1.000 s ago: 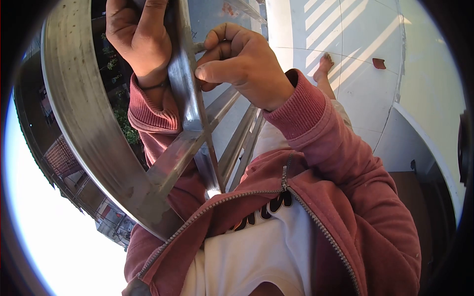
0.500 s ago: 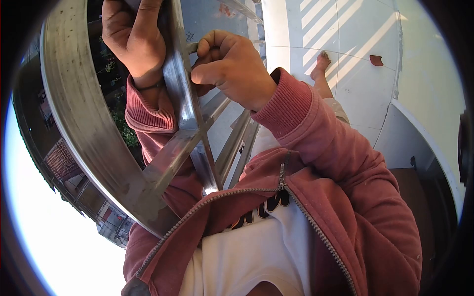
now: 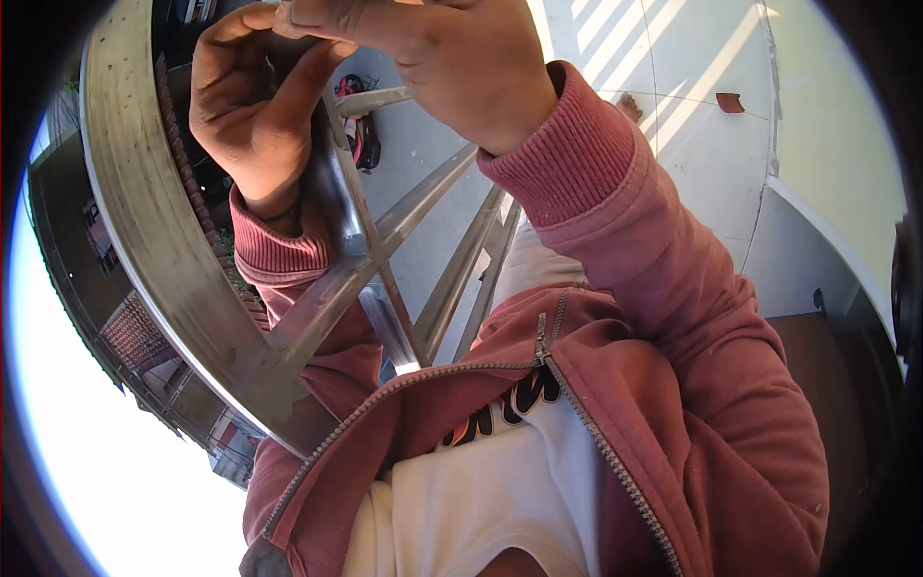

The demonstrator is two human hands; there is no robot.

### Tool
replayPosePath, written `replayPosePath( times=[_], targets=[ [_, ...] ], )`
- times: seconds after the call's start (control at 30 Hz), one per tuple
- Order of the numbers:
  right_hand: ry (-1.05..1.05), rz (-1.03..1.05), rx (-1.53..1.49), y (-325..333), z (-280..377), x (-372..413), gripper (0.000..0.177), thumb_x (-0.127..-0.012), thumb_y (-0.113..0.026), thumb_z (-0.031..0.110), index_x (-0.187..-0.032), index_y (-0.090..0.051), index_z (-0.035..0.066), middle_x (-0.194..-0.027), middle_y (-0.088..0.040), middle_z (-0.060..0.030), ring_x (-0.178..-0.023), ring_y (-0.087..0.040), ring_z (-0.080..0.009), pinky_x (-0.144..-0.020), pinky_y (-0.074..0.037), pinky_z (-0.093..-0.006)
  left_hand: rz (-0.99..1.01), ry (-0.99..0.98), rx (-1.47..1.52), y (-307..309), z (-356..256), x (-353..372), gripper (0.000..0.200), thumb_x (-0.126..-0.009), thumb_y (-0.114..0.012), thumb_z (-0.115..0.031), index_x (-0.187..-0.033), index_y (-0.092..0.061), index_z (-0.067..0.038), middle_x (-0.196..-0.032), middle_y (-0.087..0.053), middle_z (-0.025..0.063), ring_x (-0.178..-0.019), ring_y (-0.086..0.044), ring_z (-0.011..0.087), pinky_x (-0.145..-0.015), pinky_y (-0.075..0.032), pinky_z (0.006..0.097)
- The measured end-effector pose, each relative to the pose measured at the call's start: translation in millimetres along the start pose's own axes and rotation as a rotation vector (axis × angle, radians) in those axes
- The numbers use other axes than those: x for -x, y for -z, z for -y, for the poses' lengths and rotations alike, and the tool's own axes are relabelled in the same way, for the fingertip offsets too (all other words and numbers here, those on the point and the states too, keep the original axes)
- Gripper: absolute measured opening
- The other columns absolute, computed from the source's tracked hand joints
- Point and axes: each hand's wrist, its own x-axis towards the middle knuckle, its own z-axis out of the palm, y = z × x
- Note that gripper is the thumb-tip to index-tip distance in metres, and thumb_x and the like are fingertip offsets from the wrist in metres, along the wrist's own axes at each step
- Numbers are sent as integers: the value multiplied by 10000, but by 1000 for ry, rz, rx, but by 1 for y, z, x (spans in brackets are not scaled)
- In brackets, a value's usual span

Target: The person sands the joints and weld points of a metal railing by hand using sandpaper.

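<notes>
At the top of the view my two hands meet above the metal railing's narrow inner bar (image 3: 346, 192). My left hand (image 3: 252, 106) reaches round the outer side of that bar, its fingers bent and its thumb and forefinger brought close together. From the inner side, my right hand (image 3: 461, 67) stretches across the bar, and its fingertips touch those of my left. Both hands are closed in a pinch. Whatever lies between the fingertips is hidden or too small to make out. The wide curved top rail (image 3: 144, 173) runs along the left of my left hand.
Slanted metal bars (image 3: 428, 207) join the railing below my hands. A dark and pink bag-like item (image 3: 362, 135) lies on the floor beyond them. On the pale tiles (image 3: 707, 183) rests a reddish-brown fragment (image 3: 730, 103). A low white wall edge (image 3: 817, 231) borders the right side.
My right hand has left the inner side of the bar and moved up and left to my left hand. My left hand has turned slightly, with its fingers more bent.
</notes>
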Motion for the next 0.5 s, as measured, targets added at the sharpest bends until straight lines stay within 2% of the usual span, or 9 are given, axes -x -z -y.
replayPosePath(
  times=[0.03, 0.07, 0.1, 0.13, 0.17, 0.2, 0.27, 0.37, 0.5],
  targets=[
    [2, -3, 1, 7, 2, 5, 154, -846, -627, 80, -958, -601, -22, -825, -620, -54, -727, -598, -111, -672, -473, -225, 29, -24, -8, -4, -2, 0, 652, -664, -681, 124, -1244, -390, 56, -1166, -537, 197, -1074, -541, 235, -880, -466, 322],
    [75, -132, 189, 13, 12, 11, 116, -851, -615, 63, -934, -609, -18, -803, -615, -49, -726, -593, -107, -669, -469, -225, 30, -25, -5, -6, -7, -1, 652, -664, -681, 124, -1244, -390, 56, -1166, -537, 197, -1074, -541, 235, -880, -466, 322],
    [148, -259, 376, 19, 22, 18, 82, -857, -602, 47, -911, -617, -13, -780, -611, -44, -726, -589, -102, -666, -465, -225, 120, -36, -110, -7, -15, -1, 740, -653, -708, 81, -1288, -331, 45, -1229, -474, 210, -1143, -480, 253, -914, -447, 336],
    [232, -217, 360, 37, 25, 20, 110, -853, -616, 67, -928, -612, -14, -778, -618, -49, -685, -584, -93, -626, -464, -216, 210, -48, -216, -8, -23, 1, 832, -641, -734, 38, -1332, -272, 34, -1291, -411, 224, -1212, -419, 271, -947, -428, 351],
    [154, -291, 420, 38, 36, 28, 153, -886, -576, 98, -974, -608, -23, -803, -650, -89, -708, -595, -108, -677, -459, -203, 272, 58, -351, -9, -29, 6, 912, -635, -739, -25, -1370, -202, 26, -1325, -363, 230, -1275, -336, 276, -999, -380, 362],
    [153, -290, 421, 42, 38, 36, 153, -886, -576, 98, -974, -608, -23, -803, -650, -89, -708, -595, -108, -677, -459, -203, 306, 172, -459, -16, -35, 9, 864, -643, -697, 5, -1367, -227, 25, -1338, -359, 228, -1257, -371, 276, -988, -398, 356],
    [75, -492, 735, 54, 29, 56, 187, -797, -675, 126, -907, -603, -7, -737, -636, -53, -632, -597, -105, -590, -489, -227, 252, 264, -516, -28, -46, 4, 805, -657, -662, 41, -1355, -263, 27, -1346, -357, 220, -1237, -404, 273, -942, -454, 330],
    [-44, -466, 701, 49, 18, 74, 141, -821, -662, 131, -864, -613, 7, -684, -615, -26, -604, -564, -75, -555, -462, -222, 221, 382, -418, -25, -52, -3, 761, -671, -650, 72, -1343, -296, 24, -1334, -370, 216, -1205, -442, 263, -899, -500, 312],
    [-75, -421, 705, 49, 13, 81, 141, -817, -663, 126, -857, -589, 13, -637, -568, -5, -555, -504, -60, -526, -417, -218, 145, 275, -514, -16, -40, -8, 739, -696, -650, 55, -1343, -296, 16, -1331, -373, 214, -1206, -439, 257, -889, -508, 326]
  ],
)
